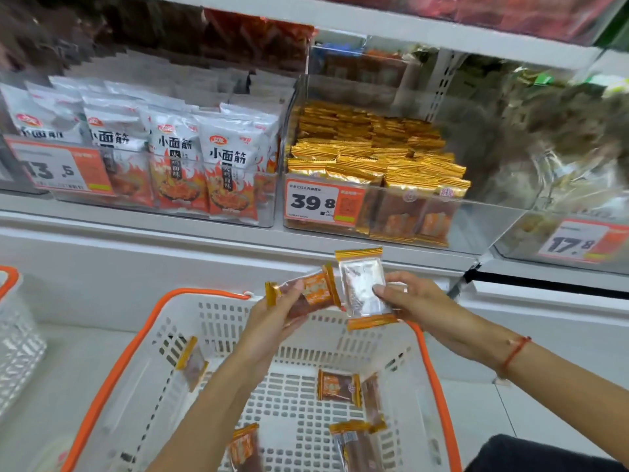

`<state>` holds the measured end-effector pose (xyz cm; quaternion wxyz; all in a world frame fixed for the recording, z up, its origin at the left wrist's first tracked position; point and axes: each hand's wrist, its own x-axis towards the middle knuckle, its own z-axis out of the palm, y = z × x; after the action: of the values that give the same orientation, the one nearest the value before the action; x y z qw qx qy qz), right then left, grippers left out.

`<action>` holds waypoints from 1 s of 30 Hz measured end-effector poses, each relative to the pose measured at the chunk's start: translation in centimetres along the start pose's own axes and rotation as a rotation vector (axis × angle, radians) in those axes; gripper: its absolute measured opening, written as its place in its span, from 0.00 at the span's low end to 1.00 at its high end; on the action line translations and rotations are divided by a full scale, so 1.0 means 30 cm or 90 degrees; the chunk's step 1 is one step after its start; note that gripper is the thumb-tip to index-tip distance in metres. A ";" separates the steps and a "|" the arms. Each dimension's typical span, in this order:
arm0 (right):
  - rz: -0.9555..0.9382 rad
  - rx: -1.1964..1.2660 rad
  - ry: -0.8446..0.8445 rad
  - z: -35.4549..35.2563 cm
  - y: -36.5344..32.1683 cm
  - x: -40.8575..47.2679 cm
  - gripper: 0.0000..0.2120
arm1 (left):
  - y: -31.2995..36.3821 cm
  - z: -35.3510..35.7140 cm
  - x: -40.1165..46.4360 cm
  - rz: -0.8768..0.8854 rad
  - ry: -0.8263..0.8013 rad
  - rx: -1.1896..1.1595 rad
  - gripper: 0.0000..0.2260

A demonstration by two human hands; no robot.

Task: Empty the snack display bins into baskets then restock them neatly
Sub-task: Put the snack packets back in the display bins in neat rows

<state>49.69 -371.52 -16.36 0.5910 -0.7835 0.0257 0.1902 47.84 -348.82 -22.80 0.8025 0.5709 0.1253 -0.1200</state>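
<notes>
The fingers point(295, 290) of the left hand point(277, 313) were curled round one packet point(308, 294), thumb on its front, and held it with the long axis lying almost level, a little raised at the right end. The right hand point(413, 303) pinched a second packet point(364, 287) by its right edge, fingertips on the silver back, and this one stood nearly upright with its gold seams at top and bottom. The two packets were just beside each other, perhaps touching at their near edges; I could not tell for sure.

From the head view, both hands hung over the far rim of the basket point(204, 294), which was white with an orange rim. Inside it a few loose packets point(338, 386) already lay on the floor and against the left wall. So the drop point was straight below the hands, and neither hand was clearly nearer.

Up and behind the hands stood the clear bin point(483, 229), with a tag point(325, 202) reading 39.8. It was full on the left with gold packets in rows and bare at its right end. I judged the emptying was only begun, and each hand needed merely to loosen its grip.

At the far left, the edge of another basket point(13, 321) showed.
</notes>
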 end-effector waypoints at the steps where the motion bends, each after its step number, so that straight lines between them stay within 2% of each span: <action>1: 0.016 0.069 -0.018 0.008 -0.015 0.001 0.10 | -0.006 0.022 -0.003 -0.002 0.003 -0.011 0.14; 4: 0.026 0.148 -0.031 0.029 -0.044 0.006 0.12 | -0.024 0.099 -0.020 -0.005 -0.011 -0.043 0.16; 8: -0.032 0.140 0.066 0.036 -0.048 0.000 0.10 | -0.022 0.197 -0.049 -0.011 -0.070 -0.068 0.13; 10: -0.206 -0.008 0.178 0.027 -0.048 -0.025 0.11 | -0.014 0.225 -0.053 -0.016 -0.068 -0.076 0.14; 12: -0.505 -0.255 0.292 -0.004 -0.042 -0.053 0.11 | 0.001 0.239 -0.057 -0.001 -0.048 -0.092 0.13; 13: -0.635 -0.388 0.323 -0.023 -0.032 -0.061 0.10 | 0.010 0.239 -0.058 0.011 -0.037 -0.095 0.12; 15: -0.769 -0.590 0.329 -0.049 0.000 -0.064 0.10 | 0.030 0.237 -0.065 0.015 -0.034 -0.112 0.13; 17: -0.772 -0.696 0.293 -0.055 0.043 -0.045 0.14 | 0.047 0.230 -0.075 -0.021 -0.048 -0.155 0.16; 20: -0.727 -0.767 0.180 -0.035 0.094 -0.025 0.23 | 0.051 0.199 -0.074 -0.033 -0.036 -0.151 0.19; 23: -0.687 -0.727 0.107 -0.009 0.088 -0.034 0.17 | 0.036 0.166 -0.069 -0.005 -0.036 -0.045 0.20; 26: -0.589 -0.642 0.060 0.008 0.054 -0.037 0.12 | 0.024 0.151 -0.068 -0.010 -0.066 0.107 0.14; 28: -0.527 -0.646 0.002 -0.002 0.034 -0.034 0.21 | 0.026 0.159 -0.072 -0.028 -0.087 0.187 0.11; 30: -0.488 -0.637 0.005 -0.026 0.016 -0.038 0.31 | 0.045 0.170 -0.073 -0.037 -0.116 0.219 0.10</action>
<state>48.73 -372.59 -16.26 0.1791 -0.9194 -0.3468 -0.0487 46.58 -353.09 -19.26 0.6974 0.6826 0.0461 -0.2137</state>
